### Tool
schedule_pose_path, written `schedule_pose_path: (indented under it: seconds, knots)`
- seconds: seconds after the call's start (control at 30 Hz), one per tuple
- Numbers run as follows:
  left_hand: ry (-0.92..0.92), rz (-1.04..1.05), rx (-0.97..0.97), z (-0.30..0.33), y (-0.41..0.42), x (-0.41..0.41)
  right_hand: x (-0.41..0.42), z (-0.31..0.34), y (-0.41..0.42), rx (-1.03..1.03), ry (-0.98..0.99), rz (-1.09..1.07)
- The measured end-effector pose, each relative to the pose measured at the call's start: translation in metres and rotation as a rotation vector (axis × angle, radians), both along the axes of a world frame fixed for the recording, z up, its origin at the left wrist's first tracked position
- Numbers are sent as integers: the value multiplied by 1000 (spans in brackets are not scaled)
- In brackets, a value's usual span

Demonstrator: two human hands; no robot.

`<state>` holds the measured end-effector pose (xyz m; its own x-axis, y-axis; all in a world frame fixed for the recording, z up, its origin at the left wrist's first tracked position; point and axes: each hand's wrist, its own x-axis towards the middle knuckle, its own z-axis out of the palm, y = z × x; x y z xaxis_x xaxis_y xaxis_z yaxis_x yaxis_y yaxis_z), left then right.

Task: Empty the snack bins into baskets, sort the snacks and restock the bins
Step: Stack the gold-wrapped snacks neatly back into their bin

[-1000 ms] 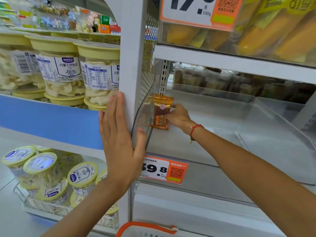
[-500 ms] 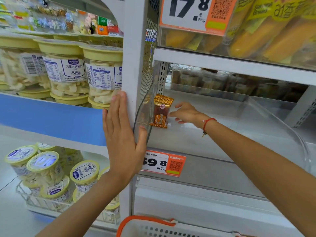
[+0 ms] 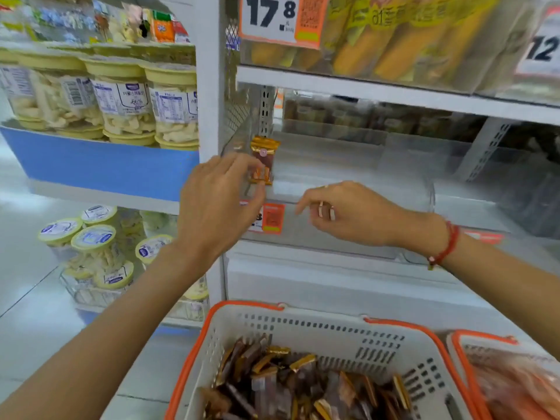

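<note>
A clear plastic bin (image 3: 339, 168) on the middle shelf holds one brown-and-gold snack packet (image 3: 265, 153), upright against its left wall. My left hand (image 3: 218, 195) hovers at the bin's front left corner, fingers loosely curved just in front of the packet and holding nothing; whether it touches the bin wall I cannot tell. My right hand (image 3: 354, 210), with a red wrist cord, is outside the bin's front edge, fingers relaxed and empty. Below stands a white basket with an orange rim (image 3: 303, 325), full of several brown-and-gold packets (image 3: 303, 386).
A second orange-rimmed basket (image 3: 463, 353) at the lower right holds pinkish packets (image 3: 515, 389). A white shelf post (image 3: 210, 86) separates the bin from shelves of yellow-lidded jars (image 3: 121, 101). An orange price tag (image 3: 271, 218) hangs on the shelf front. Yellow snack packs fill the bin above.
My right hand let go of the packet and drew back out of the bin. My left hand left the shelf post and moved right. The view tilted down onto the baskets.
</note>
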<state>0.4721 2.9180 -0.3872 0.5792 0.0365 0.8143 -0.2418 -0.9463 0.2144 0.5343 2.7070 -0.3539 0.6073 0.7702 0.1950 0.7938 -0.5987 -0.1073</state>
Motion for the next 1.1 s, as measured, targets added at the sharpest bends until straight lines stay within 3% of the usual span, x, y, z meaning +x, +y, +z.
schedule_pose_path:
  seconds: [0.1, 0.17, 0.27, 0.47, 0.67, 0.9, 1.0, 1.1]
  knots:
    - [480, 13, 95, -20, -20, -22, -35, -44, -29, -351, 169, -47]
    - [725, 35, 174, -48, -29, -34, -50, -85, -46, -446, 240, -94]
    - [909, 58, 219, -107, -41, -52, -69, -151, -68, -482, 312, -179]
    - [1139, -12, 118, -236, -49, -84, -101, -273, -77, -512, 545, -262]
    - [1030, 35, 198, -308, -40, -87, -104, -356, -93, -603, 492, -419]
    - [975, 130, 133, -325, -47, -74, -86, -385, -106, -449, 257, -377]
    - [961, 138, 131, -318, -55, -70, -83, -378, -101, -476, 321, -321]
    - [917, 160, 106, -304, -68, -69, -87, -354, -90, -160, 654, -443]
